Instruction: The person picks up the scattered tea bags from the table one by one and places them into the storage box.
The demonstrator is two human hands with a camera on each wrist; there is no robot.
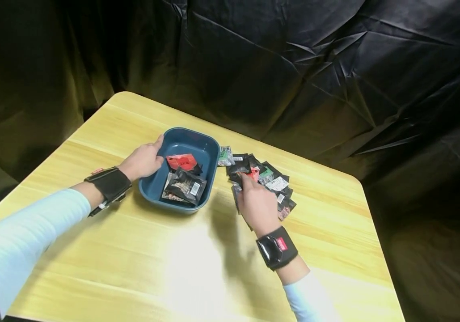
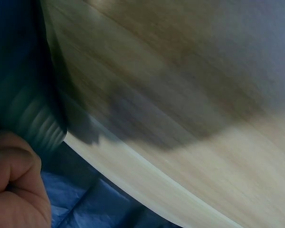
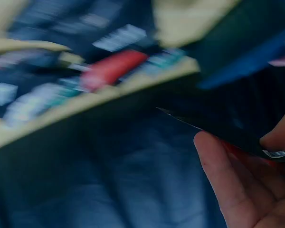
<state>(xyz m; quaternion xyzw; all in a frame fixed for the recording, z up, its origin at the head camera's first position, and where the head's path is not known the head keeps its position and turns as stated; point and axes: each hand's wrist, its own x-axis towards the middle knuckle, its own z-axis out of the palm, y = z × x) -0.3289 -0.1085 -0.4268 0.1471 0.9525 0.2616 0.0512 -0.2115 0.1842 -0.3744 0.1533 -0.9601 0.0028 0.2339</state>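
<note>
On the left of the table stands a blue plastic bin. My left hand grips its left rim, with the thumb over the edge and the fingers outside against the wall. Inside lie several small packets, among them a red one and a black one with a barcode. My right hand is over a pile of packets right of the bin. A thin black packet, with red on its underside, is pinched between its thumb and fingers in the right wrist view.
The pile overlaps in black, red, green and white, and a green and silver packet lies close beside the bin's right wall. Light wood makes up the tabletop. Black sheeting hangs behind the table's far edge.
</note>
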